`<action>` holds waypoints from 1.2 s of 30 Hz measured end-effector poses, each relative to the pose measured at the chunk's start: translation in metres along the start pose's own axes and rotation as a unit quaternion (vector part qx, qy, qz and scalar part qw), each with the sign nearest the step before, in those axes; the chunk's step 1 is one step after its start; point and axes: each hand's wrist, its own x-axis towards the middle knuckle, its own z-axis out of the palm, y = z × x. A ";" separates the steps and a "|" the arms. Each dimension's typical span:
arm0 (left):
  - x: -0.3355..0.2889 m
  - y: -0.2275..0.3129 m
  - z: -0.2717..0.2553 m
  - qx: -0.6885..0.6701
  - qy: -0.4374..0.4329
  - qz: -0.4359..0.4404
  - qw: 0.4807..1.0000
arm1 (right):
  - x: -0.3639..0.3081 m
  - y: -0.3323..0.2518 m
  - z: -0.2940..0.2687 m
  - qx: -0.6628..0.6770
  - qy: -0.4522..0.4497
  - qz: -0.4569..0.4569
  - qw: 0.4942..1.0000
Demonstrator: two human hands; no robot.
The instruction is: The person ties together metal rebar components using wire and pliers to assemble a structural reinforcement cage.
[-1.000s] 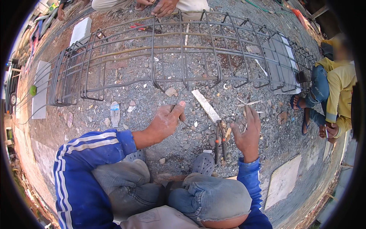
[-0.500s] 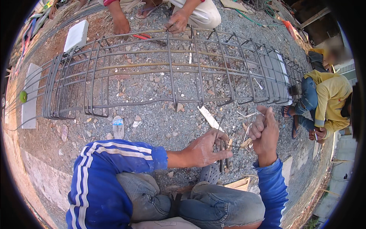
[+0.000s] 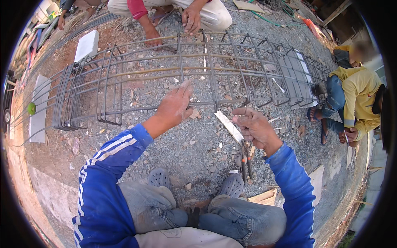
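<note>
The rebar cage (image 3: 186,74) lies on the gravel ground (image 3: 198,149) with its long axis going from left to right across the view, a little curved by the lens; its long bars run in this direction and the rectangular stirrups stand across them, upright, many close together at the left end and at the right end. The cage is just in front of the person, beyond the knees and the grey sandals (image 3: 233,186). The left hand (image 3: 175,105) is stretched forward from a blue sleeve with white stripes, palm down, fingers together and pointing toward the near lower bar of the cage — it is open and holds nothing, and I cannot tell if the fingertips touch the bar. The right hand (image 3: 254,126) is raised nearer to the body, the fingers curled narrow around some thin wire pieces (image 3: 242,117), whose ends show at the fingertips. Under this hand a pair of pincers (image 3: 247,159) lies on the gravel, and beside it a flat pale strip (image 3: 229,127) pointing diagonally toward the cage. The steel looks dark grey with some rust-brown bars. On the far side another person's hands (image 3: 190,20) rest on the cage — and at right a person in yellow sleeves (image 3: 359,89) squats.
</note>
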 end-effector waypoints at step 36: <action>0.043 0.064 0.021 -0.045 0.038 0.015 0.998 | 0.007 0.057 -0.035 -0.236 0.017 -0.121 0.964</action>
